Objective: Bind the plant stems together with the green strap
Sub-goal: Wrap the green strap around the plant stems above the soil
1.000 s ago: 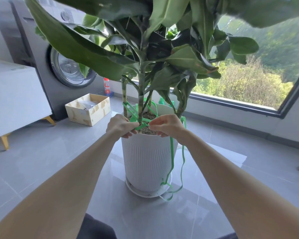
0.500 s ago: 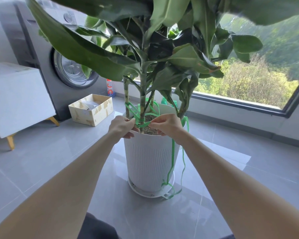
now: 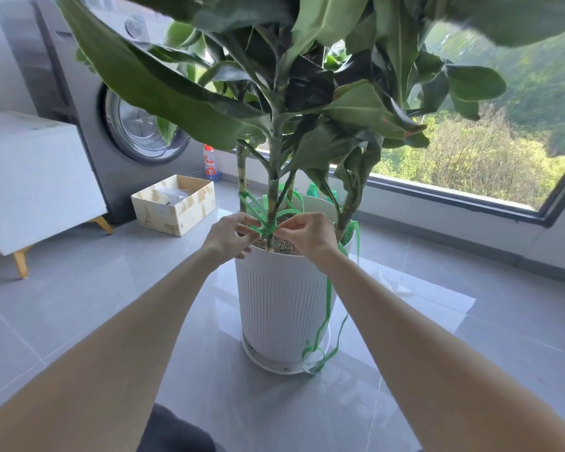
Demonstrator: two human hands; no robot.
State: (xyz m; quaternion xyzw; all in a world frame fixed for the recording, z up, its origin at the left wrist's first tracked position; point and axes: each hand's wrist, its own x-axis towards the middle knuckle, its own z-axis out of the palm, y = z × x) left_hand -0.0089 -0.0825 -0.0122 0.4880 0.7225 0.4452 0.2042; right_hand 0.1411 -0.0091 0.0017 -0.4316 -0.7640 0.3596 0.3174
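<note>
Both hands meet at the middle stem (image 3: pixel 272 177), just above the soil in the ribbed white pot (image 3: pixel 281 305). The left hand (image 3: pixel 227 236) and right hand (image 3: pixel 307 234) each pinch the flat, glossy green strap (image 3: pixel 268 227) where it wraps the upright stem. Its loose tail hangs down the pot's right side, curling by the saucer (image 3: pixel 274 363).
</note>
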